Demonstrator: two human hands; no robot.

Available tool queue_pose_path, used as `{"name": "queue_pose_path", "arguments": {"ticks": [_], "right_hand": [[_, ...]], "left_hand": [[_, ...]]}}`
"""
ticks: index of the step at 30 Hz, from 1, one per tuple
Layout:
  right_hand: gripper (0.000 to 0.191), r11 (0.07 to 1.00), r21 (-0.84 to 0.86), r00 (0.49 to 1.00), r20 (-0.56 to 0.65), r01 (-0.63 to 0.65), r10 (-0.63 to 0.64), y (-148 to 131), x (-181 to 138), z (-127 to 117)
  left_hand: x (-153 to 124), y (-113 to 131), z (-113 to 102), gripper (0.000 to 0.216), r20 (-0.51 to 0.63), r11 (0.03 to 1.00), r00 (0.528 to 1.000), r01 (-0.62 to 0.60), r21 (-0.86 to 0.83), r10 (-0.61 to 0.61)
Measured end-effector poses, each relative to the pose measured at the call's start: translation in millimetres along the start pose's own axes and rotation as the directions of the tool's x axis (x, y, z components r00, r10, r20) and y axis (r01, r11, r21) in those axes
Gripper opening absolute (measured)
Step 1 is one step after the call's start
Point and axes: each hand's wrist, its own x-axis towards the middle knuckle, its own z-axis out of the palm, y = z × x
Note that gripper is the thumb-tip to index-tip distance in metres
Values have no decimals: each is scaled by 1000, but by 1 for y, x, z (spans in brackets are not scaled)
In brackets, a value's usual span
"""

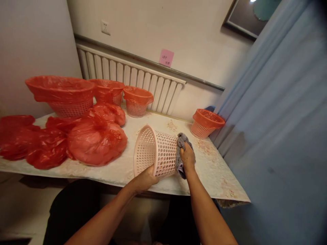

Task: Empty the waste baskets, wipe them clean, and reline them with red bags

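A pale pink perforated plastic wastebasket [167, 151] lies on its side at the table's near edge, its mouth turned to the left. My left hand [145, 178] grips its rim from below, with the thumb on the outer wall and the other fingers hidden. On the right, my right hand [187, 156] is closed on a grey cloth [182, 139] and presses it against the basket's base. Part of the cloth hangs below the hand.
Red-lined baskets [138, 102] stand along the back left, and another lined basket [205, 122] is at the back right. Red plastic bags [98, 139] cover the table's left. A radiator [143, 80] lies behind; a blue curtain [270, 112] hangs at right.
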Motion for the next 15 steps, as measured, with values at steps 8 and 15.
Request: {"name": "queue_pose_path", "arguments": {"ticks": [8, 15], "right_hand": [[42, 980, 127, 940, -286, -156, 186, 19, -48, 19], [47, 962, 265, 964, -265, 70, 3, -39, -109, 39]], "left_hand": [[-3, -3, -8, 56, 68, 995, 998, -12, 102, 5], [-1, -14, -20, 56, 79, 977, 996, 22, 214, -40]]}}
